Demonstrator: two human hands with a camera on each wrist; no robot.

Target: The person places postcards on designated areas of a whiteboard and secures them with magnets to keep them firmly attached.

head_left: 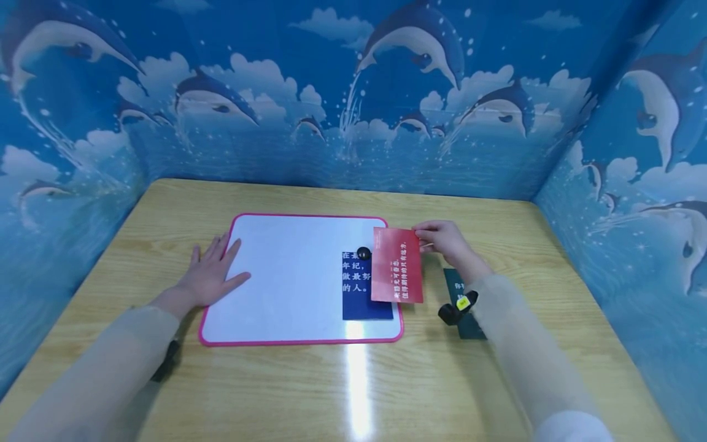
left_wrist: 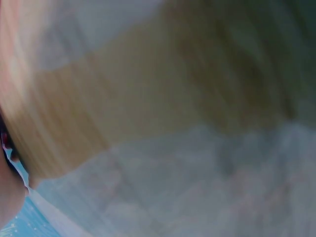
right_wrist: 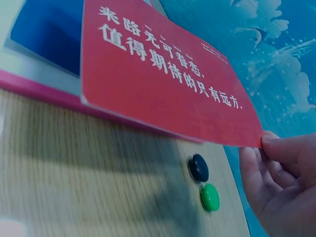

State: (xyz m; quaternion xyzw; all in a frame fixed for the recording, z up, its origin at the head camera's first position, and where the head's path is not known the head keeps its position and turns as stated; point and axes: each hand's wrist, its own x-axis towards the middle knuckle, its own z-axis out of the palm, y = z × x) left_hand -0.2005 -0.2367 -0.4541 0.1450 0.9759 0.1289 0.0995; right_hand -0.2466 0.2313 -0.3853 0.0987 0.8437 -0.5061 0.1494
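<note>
Inspecting, I find the right grip [head_left: 446,240] pinching the red card [head_left: 394,267] at its far right corner, over the right edge of the board [head_left: 287,282]; left grip [head_left: 212,277] rests spread across the opposite edge. I judge the card light, springy, creasable: hold by edges.

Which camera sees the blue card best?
The head view: it shows the blue card's white writing, though the red card hides part. The right wrist shows only a wordless blue piece; the left wrist, none.

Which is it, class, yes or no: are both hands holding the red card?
No, only the right hand pinches the red card, while the left hand lies across the left edge of the whiteboard.
</note>
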